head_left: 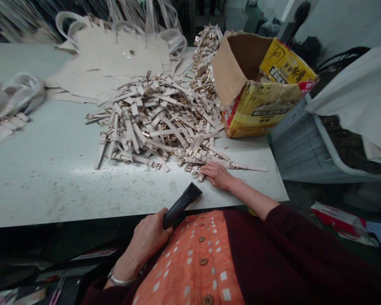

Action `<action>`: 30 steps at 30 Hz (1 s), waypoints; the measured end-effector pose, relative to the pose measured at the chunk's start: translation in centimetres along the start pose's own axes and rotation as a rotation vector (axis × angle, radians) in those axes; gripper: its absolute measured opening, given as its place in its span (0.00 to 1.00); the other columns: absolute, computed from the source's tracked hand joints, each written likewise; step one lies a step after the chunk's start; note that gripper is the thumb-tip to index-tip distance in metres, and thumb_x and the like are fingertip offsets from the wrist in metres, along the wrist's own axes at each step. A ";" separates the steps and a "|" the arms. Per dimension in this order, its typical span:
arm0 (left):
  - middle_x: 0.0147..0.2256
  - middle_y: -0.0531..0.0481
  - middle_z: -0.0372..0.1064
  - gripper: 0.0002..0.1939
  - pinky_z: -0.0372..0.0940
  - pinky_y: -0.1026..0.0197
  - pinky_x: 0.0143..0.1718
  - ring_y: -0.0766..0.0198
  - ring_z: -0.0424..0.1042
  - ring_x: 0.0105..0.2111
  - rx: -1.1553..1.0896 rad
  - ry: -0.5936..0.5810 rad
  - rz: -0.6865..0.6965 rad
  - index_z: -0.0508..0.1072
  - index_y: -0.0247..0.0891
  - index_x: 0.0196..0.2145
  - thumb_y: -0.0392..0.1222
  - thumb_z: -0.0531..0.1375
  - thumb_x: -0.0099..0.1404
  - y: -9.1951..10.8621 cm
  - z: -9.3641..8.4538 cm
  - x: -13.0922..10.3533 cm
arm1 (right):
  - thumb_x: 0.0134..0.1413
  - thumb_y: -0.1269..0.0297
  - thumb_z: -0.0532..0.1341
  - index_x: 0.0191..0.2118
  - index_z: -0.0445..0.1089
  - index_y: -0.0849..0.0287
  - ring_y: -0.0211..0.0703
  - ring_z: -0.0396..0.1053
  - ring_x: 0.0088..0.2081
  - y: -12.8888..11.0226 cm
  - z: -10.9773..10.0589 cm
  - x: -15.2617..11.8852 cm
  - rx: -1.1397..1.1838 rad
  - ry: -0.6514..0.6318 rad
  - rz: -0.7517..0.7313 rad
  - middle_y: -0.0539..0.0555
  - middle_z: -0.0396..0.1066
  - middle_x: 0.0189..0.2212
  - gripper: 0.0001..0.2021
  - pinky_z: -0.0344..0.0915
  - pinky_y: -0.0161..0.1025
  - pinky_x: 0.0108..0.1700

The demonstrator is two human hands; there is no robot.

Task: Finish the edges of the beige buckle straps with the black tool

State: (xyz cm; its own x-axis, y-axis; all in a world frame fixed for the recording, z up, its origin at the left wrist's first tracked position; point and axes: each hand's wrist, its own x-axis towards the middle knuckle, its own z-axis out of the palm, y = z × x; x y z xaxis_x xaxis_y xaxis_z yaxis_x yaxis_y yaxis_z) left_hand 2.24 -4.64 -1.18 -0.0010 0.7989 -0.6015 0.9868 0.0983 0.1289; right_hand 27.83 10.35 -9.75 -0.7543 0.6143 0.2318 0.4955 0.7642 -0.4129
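Observation:
My left hand (150, 235), at the table's front edge, is wrapped round a black nozzle-like tool (181, 205) with a flared, squared end. That end points up and right towards my right hand (217, 174). The fingers of my right hand are closed on a small pale strap with a metal buckle (200, 176), at the front right of the heap. Just beyond lies a large heap of pale buckle straps (158, 118) with gold-coloured buckles. One long strap (249, 167) sticks out to the right of my right hand.
An open yellow cardboard box (266, 108) stands at the table's right end. Pale flat bag panels with handles (123, 51) lie behind the heap. Wrapped handles (22, 93) are at the left. A grey bin (298, 144) stands beside the table (51, 182).

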 end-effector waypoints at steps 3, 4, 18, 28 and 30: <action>0.31 0.48 0.73 0.13 0.57 0.64 0.29 0.59 0.72 0.32 -0.005 0.009 0.004 0.67 0.42 0.39 0.43 0.52 0.55 -0.1 0.0 -0.2 | 0.52 0.69 0.59 0.43 0.68 0.59 0.46 0.60 0.44 0.0 0.2 1.3 -0.019 -0.049 0.000 0.57 0.69 0.40 0.11 0.56 0.42 0.43; 0.31 0.48 0.73 0.13 0.57 0.64 0.29 0.59 0.72 0.33 -0.006 0.011 0.003 0.67 0.42 0.39 0.43 0.52 0.55 -0.2 0.0 -0.3 | 0.52 0.66 0.60 0.42 0.68 0.59 0.46 0.60 0.43 -0.1 0.0 1.4 -0.016 -0.058 -0.010 0.56 0.69 0.38 0.10 0.55 0.42 0.43; 0.36 0.43 0.73 0.18 0.61 0.59 0.36 0.55 0.72 0.38 0.129 -0.081 0.037 0.65 0.40 0.45 0.40 0.52 0.56 -0.5 -1.5 -0.7 | 0.52 0.64 0.61 0.42 0.69 0.58 0.45 0.62 0.42 -3.6 2.1 -2.2 0.337 0.057 0.036 0.57 0.67 0.38 0.11 0.61 0.43 0.44; 0.36 0.42 0.73 0.17 0.61 0.60 0.35 0.57 0.72 0.36 0.167 -0.052 0.119 0.65 0.40 0.44 0.41 0.51 0.56 0.9 -1.1 1.2 | 0.50 0.70 0.60 0.42 0.68 0.60 0.45 0.63 0.44 -2.2 2.2 -2.3 0.422 0.046 0.000 0.58 0.67 0.41 0.12 0.62 0.44 0.47; 0.35 0.43 0.73 0.16 0.61 0.60 0.34 0.57 0.72 0.36 0.156 -0.056 0.100 0.64 0.40 0.44 0.42 0.50 0.57 0.6 -0.9 1.0 | 0.51 0.69 0.59 0.45 0.68 0.60 0.46 0.63 0.45 -2.1 2.0 -2.3 0.426 0.027 -0.023 0.59 0.66 0.42 0.13 0.62 0.45 0.47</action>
State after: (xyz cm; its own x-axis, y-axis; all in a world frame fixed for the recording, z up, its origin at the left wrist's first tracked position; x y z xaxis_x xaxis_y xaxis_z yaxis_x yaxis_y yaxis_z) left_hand 2.68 -3.29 -0.99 0.1028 0.7652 -0.6356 0.9947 -0.0765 0.0687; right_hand 27.69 6.91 -11.20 -0.7486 0.6075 0.2655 0.2525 0.6315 -0.7331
